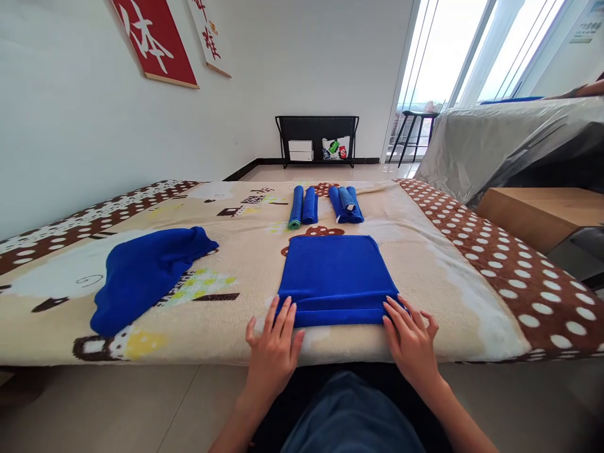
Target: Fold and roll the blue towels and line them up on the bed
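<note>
A blue towel (336,267) lies spread in front of me, its near edge folded over in a narrow band. On the near left corner rest the outstretched fingertips of my left hand (274,343), which is open. My right hand (414,340) touches the near right corner, also with fingers extended and apart. Whether either thumb pinches any cloth I cannot tell. Off to the left, a second blue towel (146,274) lies loosely crumpled. Beyond the spread towel are rolled blue towels (310,206) and another group of rolls (346,204).
A patterned blanket (438,314) covers the bed under the towels. On the right stand a cardboard box (533,207) and a plastic-covered surface (504,135), where another person's arm (582,90) shows. A black shelf (317,129) stands against the far wall, near a stool (415,129).
</note>
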Demonstrator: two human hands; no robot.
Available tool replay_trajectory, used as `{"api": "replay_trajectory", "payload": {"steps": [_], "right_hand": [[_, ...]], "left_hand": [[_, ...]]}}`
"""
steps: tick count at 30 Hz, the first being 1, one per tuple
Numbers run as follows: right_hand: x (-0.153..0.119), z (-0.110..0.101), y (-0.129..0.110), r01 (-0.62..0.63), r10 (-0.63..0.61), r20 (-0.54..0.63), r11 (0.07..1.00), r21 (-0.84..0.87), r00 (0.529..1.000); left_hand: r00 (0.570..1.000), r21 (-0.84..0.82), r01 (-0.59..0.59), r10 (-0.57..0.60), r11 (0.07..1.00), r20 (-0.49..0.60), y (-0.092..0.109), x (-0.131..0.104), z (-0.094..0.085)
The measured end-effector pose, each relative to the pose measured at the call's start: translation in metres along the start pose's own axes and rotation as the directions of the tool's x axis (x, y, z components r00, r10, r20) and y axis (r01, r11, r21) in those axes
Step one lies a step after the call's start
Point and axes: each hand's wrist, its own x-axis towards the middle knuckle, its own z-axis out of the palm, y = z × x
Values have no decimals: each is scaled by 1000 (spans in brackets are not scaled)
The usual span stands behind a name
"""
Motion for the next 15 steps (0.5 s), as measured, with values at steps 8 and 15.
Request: {"api": "replay_trajectory", "payload": {"steps": [8,15], "right_hand": [[25,21,-47,119,-144,184,983,142,972],[7,3,24,-12,28,120,992,-127,992]], "left_hand": [[942,-147,-248,274,958,193,47,43,14],[993,40,33,-38,999,114,-33,13,9]]}}
